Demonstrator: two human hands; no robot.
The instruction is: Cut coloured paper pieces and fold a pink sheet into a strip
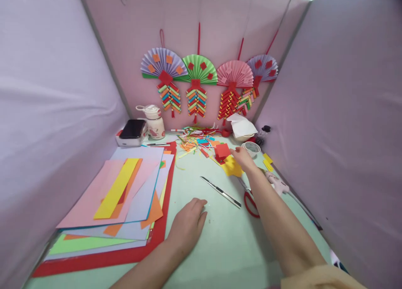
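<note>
My right hand (241,157) reaches across to the far right part of the table, its fingertips pinched at the edge of a red paper square (223,150). More red paper shows just below that square. Under the hand lies yellow paper (233,167), partly covered by it. Scissors with red handles (250,203) lie beside my right forearm, which hides part of them. My left hand (190,221) rests on the table, thumb apart from the loosely bent fingers, holding nothing. Between the hands lies a craft knife (221,192).
Coloured paper sheets (91,193) are stacked at left, near a white box-like device (132,133) and a bottle (154,124). Paper scraps (197,140) lie at the back, a white bowl (243,132) and tape roll (251,148) at right. Paper fan ornaments (200,69) hang behind.
</note>
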